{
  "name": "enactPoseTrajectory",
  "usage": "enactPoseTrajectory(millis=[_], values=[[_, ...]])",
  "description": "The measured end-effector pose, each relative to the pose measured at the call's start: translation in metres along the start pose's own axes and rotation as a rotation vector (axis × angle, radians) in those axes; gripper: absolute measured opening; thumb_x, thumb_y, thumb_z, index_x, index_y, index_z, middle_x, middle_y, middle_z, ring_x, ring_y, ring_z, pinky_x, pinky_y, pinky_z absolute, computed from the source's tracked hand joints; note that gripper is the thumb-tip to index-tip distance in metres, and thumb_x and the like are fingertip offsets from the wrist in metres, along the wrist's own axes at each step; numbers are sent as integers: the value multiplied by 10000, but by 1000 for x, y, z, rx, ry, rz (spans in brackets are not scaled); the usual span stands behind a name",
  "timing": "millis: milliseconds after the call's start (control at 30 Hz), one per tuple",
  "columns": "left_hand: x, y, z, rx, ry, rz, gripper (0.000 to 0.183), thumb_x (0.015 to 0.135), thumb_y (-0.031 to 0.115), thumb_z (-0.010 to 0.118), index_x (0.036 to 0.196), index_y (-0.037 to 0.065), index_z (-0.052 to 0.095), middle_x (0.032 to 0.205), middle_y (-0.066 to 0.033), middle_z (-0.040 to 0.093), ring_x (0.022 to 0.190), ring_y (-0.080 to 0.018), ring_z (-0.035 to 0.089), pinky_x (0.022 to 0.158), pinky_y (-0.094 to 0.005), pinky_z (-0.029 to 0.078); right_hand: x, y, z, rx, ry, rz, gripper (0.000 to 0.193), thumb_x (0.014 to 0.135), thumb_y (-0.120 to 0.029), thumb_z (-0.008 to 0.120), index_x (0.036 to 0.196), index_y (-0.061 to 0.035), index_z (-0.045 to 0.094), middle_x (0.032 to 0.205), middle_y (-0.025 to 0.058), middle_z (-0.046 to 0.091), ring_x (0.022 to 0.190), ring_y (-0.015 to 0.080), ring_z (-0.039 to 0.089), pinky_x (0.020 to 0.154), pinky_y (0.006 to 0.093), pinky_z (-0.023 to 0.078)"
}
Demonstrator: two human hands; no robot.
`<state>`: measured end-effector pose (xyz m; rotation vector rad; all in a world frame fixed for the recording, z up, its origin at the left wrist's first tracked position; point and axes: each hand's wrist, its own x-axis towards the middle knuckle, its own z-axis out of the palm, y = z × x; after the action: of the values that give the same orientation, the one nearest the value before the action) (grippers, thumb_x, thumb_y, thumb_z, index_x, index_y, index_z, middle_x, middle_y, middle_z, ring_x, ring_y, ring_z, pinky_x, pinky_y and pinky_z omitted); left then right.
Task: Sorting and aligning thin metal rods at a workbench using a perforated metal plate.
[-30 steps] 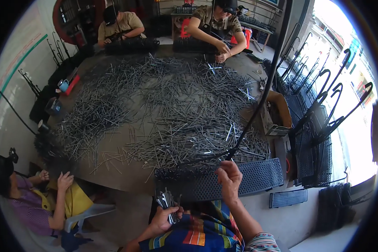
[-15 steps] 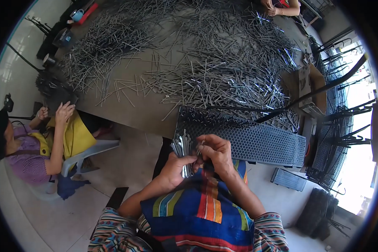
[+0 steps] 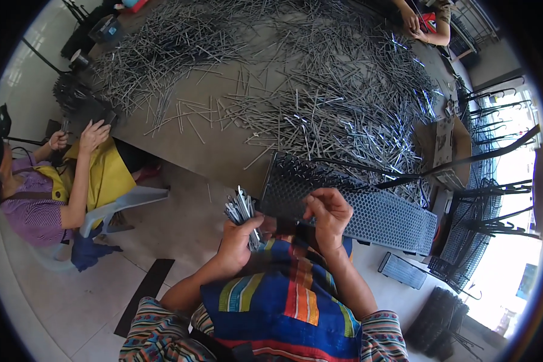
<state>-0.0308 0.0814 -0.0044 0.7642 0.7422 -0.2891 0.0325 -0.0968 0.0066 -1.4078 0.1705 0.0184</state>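
Note:
My left hand (image 3: 233, 247) is closed round a bundle of thin silvery metal strips (image 3: 239, 206), whose upper ends fan out above the thumb. My right hand (image 3: 330, 218) is raised beside it, over the near edge of a dark perforated metal rack (image 3: 377, 211). Its fingers are curled into a pinch, and anything between them is too small to make out. Rows of short dark pieces (image 3: 304, 176) stick up from the rack's upper left part. A long black rod runs across it.
Loose metal strips (image 3: 338, 114) cover much of the table (image 3: 229, 154). A cardboard box (image 3: 461, 142) stands beyond the rack. Black mesh racks (image 3: 464, 241) hang at the right. A seated co-worker in purple (image 3: 39, 205) is at the left; another person's hands (image 3: 419, 30) work at the far right.
My hands have moved apart: the left one slightly left with the bundle, the right one to the right, towards the rack. The whole view has shifted a little.

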Motion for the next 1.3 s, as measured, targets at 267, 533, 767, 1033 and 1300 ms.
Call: enactPoseTrajectory(millis=[267, 533, 767, 1033, 1300], values=[[3, -5, -3, 11, -76, 11, 85, 866, 75, 625, 942, 41, 610, 811, -138, 686, 624, -186, 615, 533, -326, 486, 38, 5, 37, -600, 15, -518, 96, 784, 35, 709, 850, -20, 665, 663, 45, 619, 541, 73, 575, 491, 229, 416], [10, -4, -10, -3, -55, -13, 92, 868, 72, 613, 949, 29, 600, 799, -140, 676, 633, -195, 614, 543, -325, 484, 46, -2, 55, -1104, -222, -799, 163, 738, -23, 699, 894, -64, 685, 821, 70, 629, 652, 232, 631, 570, 315, 478], [14, -2, -10, -52, -112, -52, 103, 861, 50, 614, 959, 17, 603, 812, -138, 675, 640, -197, 619, 560, -326, 494, 44, -3, 51, -1149, -208, -913, 200, 741, -31, 682, 938, -66, 689, 875, 67, 609, 679, 269, 610, 592, 351, 480], [5, 14, 6, -105, -197, -218, 105, 868, 48, 622, 967, 12, 618, 825, -136, 682, 693, -223, 667, 611, -338, 542, -1, -4, 34, -422, -339, 5, 82, 825, -5, 660, 904, 2, 680, 683, 45, 656, 536, 43, 558, 484, 221, 430], [12, 4, -9, -56, -9, -100, 220, 860, 46, 605, 1069, -20, 626, 839, -138, 685, 732, -229, 672, 645, -343, 546, 8, -5, 20, -294, 38, -195, 62, 861, 42, 604, 907, 4, 618, 723, 38, 647, 504, 48, 509, 465, 184, 384]])
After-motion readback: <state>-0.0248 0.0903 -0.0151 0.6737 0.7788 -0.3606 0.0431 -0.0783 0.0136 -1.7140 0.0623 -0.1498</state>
